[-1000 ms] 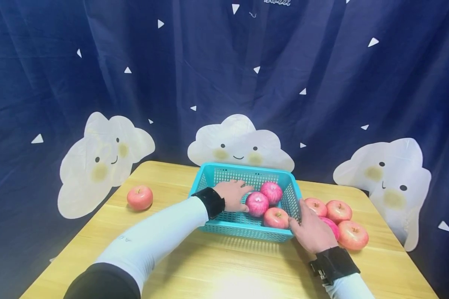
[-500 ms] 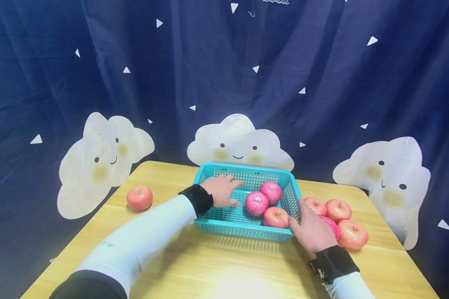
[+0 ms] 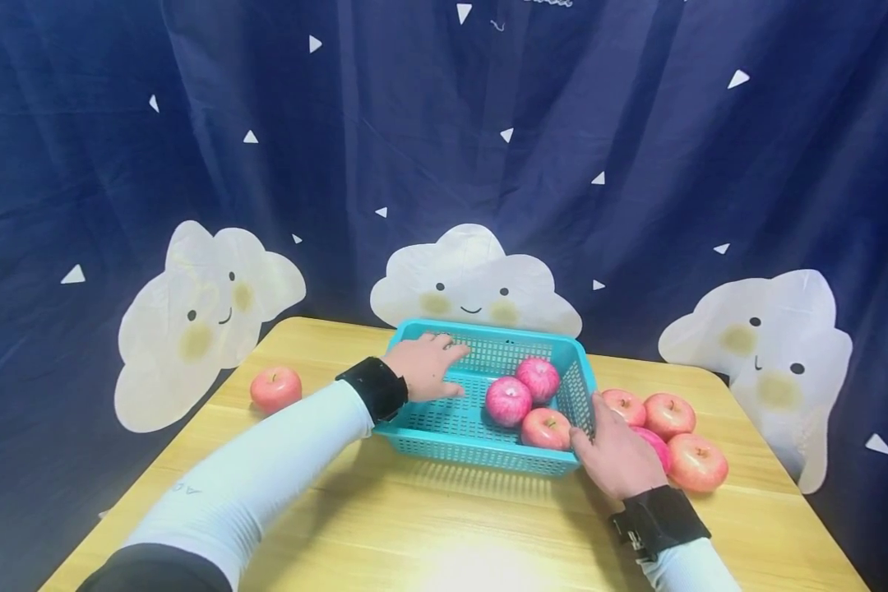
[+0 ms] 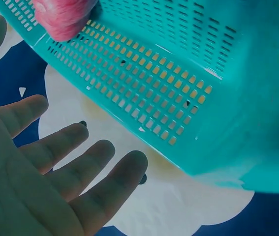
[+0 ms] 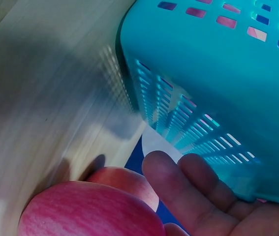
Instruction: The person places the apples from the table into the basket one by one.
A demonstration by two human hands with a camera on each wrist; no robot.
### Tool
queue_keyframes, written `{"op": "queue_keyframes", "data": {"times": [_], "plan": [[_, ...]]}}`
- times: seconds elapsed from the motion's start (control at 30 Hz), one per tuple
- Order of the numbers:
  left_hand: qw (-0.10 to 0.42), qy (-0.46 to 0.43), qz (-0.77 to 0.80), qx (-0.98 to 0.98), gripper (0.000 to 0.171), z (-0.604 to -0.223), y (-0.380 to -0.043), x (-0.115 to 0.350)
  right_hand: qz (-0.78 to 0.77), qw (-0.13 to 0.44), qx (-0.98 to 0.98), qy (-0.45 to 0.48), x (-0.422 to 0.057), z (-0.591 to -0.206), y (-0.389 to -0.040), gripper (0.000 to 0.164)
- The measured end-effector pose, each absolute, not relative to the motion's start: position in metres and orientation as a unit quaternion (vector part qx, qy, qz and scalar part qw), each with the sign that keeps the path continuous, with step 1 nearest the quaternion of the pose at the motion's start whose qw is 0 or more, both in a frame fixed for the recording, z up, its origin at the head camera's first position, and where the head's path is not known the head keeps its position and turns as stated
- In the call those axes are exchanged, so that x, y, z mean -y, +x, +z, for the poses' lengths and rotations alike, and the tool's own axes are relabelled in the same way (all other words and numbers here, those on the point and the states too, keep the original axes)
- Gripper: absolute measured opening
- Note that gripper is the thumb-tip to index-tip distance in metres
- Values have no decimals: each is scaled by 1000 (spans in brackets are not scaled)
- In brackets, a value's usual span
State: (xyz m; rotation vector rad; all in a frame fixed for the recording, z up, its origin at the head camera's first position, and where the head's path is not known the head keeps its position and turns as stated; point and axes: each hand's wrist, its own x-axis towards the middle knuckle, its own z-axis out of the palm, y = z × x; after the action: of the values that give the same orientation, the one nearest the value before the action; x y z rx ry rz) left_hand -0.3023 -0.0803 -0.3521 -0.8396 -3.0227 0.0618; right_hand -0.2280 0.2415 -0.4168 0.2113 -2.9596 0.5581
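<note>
Bright glare on near tabletop [image 3: 484, 563]

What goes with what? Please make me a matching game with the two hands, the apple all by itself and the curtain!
Things:
1. left hand
2. right hand
3. lone apple
4. curtain

Where or how:
A. dark blue with white clouds
B. holding the right end of the basket
C. over the basket's left part, holding nothing
D. on the table, left of the basket

Right pairs: 1-C, 2-B, 3-D, 4-A.
</note>
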Motion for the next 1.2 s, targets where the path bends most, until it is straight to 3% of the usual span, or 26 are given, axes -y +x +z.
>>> {"op": "queue_keyframes", "data": {"times": [0.8,1.2], "plan": [[-7,-235,-27,972,76,-347,-288,136,192,43,979,54,-240,-418,-228,80],[16,-229,-51,972,77,-357,-284,165,193,45,979,56,-239,-417,-228,80]]}}
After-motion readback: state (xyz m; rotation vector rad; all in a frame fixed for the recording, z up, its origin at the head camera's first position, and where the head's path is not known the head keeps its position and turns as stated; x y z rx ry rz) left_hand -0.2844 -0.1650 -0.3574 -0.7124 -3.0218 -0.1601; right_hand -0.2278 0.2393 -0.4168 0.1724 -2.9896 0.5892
